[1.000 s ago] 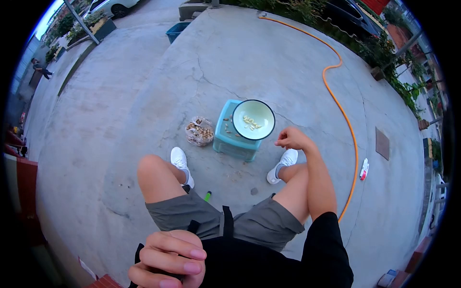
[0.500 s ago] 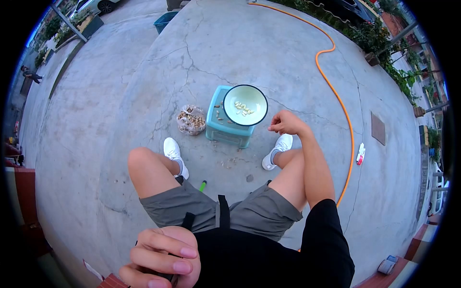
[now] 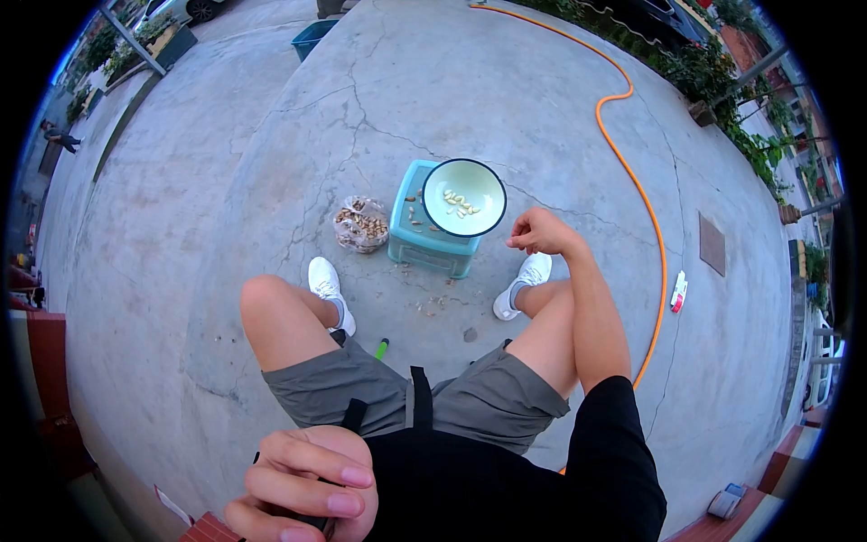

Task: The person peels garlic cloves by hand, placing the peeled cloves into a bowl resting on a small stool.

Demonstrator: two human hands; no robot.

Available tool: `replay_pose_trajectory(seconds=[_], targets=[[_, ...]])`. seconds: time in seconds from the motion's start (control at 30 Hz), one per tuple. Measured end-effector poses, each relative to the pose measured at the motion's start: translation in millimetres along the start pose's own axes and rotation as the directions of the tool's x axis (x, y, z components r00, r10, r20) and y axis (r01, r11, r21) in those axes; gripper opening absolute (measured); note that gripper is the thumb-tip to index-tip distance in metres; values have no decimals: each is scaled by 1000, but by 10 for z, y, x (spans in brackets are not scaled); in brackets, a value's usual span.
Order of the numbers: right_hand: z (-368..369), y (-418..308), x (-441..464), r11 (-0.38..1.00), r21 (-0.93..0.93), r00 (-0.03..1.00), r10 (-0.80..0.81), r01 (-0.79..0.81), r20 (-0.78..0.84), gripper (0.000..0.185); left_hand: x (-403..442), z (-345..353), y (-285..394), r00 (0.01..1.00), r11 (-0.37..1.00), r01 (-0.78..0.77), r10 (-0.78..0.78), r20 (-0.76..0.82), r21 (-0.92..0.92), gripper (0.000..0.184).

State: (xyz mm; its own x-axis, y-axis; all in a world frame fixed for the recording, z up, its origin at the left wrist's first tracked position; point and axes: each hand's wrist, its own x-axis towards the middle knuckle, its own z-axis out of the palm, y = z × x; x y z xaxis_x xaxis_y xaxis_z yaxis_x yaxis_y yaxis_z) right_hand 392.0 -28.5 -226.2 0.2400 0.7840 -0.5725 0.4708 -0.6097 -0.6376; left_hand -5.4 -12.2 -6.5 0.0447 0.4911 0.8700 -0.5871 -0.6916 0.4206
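Close to the camera at the bottom, my left hand [image 3: 307, 488] is curled round a small dark object, mostly hidden by the fingers. My right hand [image 3: 540, 232] hangs over my right shoe, its fingers pressed together; whatever they hold, if anything, is too small to tell. Left of that hand, a pale bowl [image 3: 492, 194] with a dark rim holds several whitish peeled pieces. The bowl rests on a light-blue stool [image 3: 408, 200], on which a few brown bits lie. Beside the stool on the ground stands a clear plastic bag [image 3: 362, 226] full of small brown and white pieces.
An orange hose [image 3: 643, 194] curves along the right side. A white and red packet [image 3: 678, 292] lies beyond it. A green object [image 3: 382, 349] is between my legs. A teal bin [image 3: 312, 36] stands farther off, and a person [image 3: 61, 137] is at the far left.
The view has shifted, so the stool, bowl and bag appear slightly higher and farther left than a second ago. Both hands keep much the same pose.
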Motion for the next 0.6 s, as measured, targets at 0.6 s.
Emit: replay_pose_trajectory(seconds=[0.6], targets=[[13,-10,14,993,98,998,-59,60,-15,14,-64,-60,-11,988,990,-31,51,-143,138,17]])
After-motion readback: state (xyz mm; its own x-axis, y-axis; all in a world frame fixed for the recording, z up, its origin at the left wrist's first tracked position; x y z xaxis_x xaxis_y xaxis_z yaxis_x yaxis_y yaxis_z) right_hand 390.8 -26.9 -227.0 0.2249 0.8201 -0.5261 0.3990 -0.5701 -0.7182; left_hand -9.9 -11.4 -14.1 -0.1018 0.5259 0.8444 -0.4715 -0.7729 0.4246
